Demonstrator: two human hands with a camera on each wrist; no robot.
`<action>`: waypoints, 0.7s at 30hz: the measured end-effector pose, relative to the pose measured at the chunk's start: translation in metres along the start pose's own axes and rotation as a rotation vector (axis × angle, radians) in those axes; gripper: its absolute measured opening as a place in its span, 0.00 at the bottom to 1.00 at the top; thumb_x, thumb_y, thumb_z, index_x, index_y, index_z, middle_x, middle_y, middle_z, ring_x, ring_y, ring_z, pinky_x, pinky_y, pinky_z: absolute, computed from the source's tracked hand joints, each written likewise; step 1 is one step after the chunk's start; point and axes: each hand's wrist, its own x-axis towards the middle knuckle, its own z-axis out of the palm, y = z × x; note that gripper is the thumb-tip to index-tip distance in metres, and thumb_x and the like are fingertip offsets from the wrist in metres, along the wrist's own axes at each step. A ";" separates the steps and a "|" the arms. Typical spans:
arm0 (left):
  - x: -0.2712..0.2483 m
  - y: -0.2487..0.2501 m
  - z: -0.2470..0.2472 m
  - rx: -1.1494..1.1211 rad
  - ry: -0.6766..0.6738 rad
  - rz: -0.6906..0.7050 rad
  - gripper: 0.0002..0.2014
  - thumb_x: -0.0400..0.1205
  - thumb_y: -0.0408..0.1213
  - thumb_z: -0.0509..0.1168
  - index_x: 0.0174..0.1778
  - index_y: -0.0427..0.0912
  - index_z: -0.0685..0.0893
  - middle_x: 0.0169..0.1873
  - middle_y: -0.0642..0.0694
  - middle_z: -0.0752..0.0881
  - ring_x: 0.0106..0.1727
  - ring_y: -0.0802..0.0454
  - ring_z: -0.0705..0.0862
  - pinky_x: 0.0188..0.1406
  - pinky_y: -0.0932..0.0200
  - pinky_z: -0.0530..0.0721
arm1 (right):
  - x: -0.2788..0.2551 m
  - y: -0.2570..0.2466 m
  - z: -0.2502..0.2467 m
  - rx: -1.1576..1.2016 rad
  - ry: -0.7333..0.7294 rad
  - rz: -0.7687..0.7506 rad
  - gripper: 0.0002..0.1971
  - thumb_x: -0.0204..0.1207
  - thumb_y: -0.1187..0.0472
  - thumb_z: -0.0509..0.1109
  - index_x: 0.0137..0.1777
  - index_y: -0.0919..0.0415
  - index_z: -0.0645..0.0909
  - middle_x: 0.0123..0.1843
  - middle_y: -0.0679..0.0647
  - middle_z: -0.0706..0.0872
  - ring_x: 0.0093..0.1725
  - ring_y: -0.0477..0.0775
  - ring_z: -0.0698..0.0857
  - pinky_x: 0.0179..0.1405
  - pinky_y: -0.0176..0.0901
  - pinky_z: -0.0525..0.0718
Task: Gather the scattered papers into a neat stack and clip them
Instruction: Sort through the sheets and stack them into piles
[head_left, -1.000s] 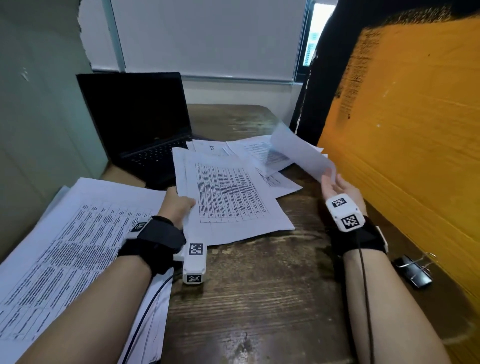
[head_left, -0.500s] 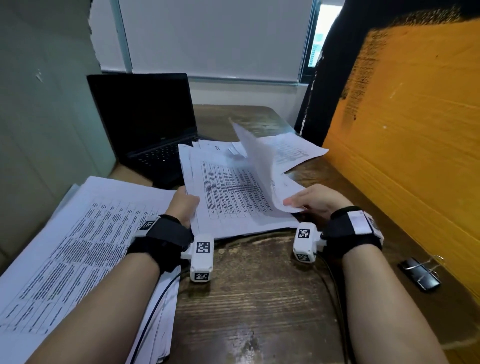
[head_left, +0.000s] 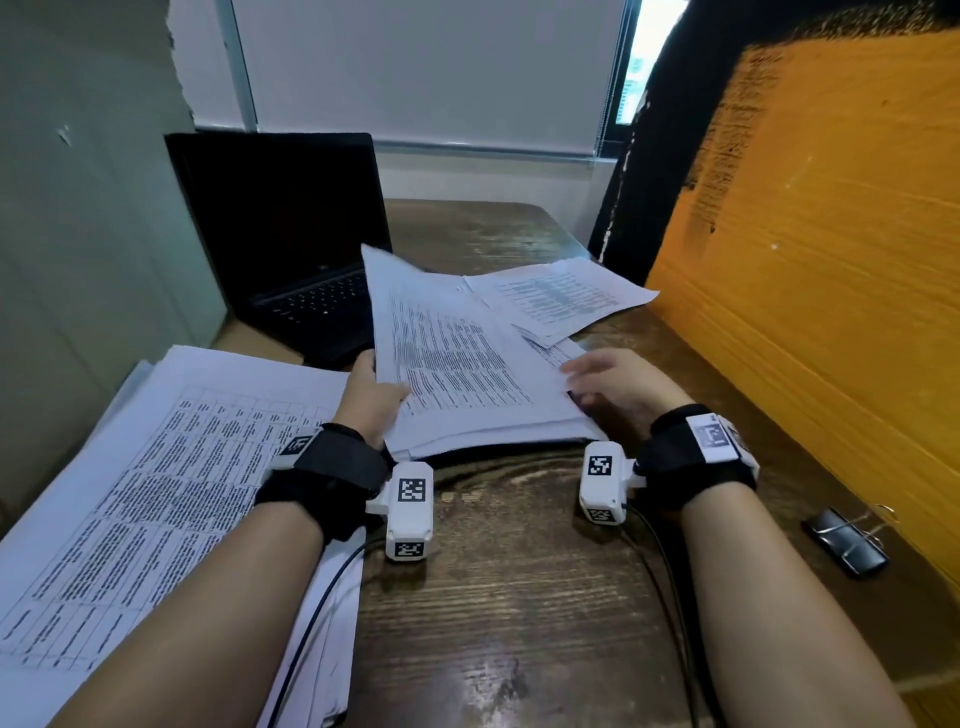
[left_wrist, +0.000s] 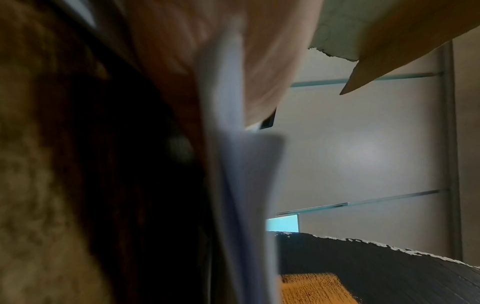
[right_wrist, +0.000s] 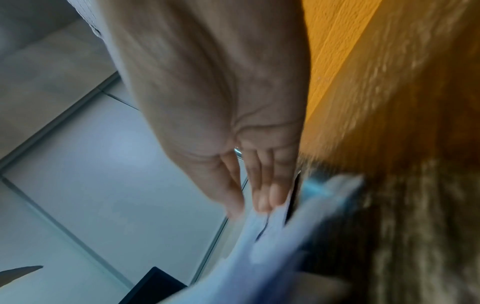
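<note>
A stack of printed papers (head_left: 467, 379) lies in the middle of the wooden desk (head_left: 519, 597). My left hand (head_left: 371, 397) grips its left edge, thumb on top of the sheets. My right hand (head_left: 605, 382) is at the stack's right edge with straight fingers touching the paper. In the right wrist view the fingers (right_wrist: 262, 185) are flat against the blurred paper edge (right_wrist: 272, 236). The left wrist view shows only a blurred paper edge (left_wrist: 233, 185) against the palm. Two loose sheets (head_left: 566, 296) lie behind the stack to the right. A black binder clip (head_left: 847, 535) rests on the desk at the right.
A larger pile of printed sheets (head_left: 171, 467) covers the desk's left side under my left forearm. An open black laptop (head_left: 291, 244) stands behind it. An orange cardboard wall (head_left: 805, 312) borders the right, close to the clip.
My right hand carried the lifted sheet leftward, laid it on the stack and let go; it now touches the stack's right edge. My left hand stayed on the left edge.
</note>
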 end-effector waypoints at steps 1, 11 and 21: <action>0.002 0.001 -0.001 -0.008 0.066 0.053 0.23 0.83 0.21 0.59 0.73 0.41 0.68 0.61 0.40 0.78 0.60 0.39 0.81 0.63 0.41 0.81 | 0.006 0.003 -0.004 0.057 0.128 0.000 0.15 0.77 0.73 0.68 0.62 0.68 0.84 0.50 0.59 0.86 0.44 0.54 0.82 0.42 0.38 0.79; 0.023 -0.001 -0.022 -0.245 0.660 0.076 0.23 0.83 0.27 0.60 0.75 0.36 0.64 0.71 0.38 0.75 0.69 0.40 0.78 0.71 0.49 0.75 | 0.091 -0.043 0.017 -0.464 0.016 0.164 0.42 0.78 0.47 0.71 0.86 0.60 0.54 0.84 0.59 0.64 0.81 0.60 0.66 0.76 0.48 0.65; 0.029 -0.009 -0.018 -0.300 0.621 0.054 0.14 0.81 0.26 0.60 0.59 0.44 0.69 0.64 0.38 0.78 0.63 0.38 0.81 0.68 0.41 0.79 | 0.112 -0.035 0.033 -0.900 -0.050 0.212 0.38 0.75 0.34 0.66 0.75 0.64 0.74 0.74 0.60 0.79 0.73 0.61 0.77 0.74 0.51 0.72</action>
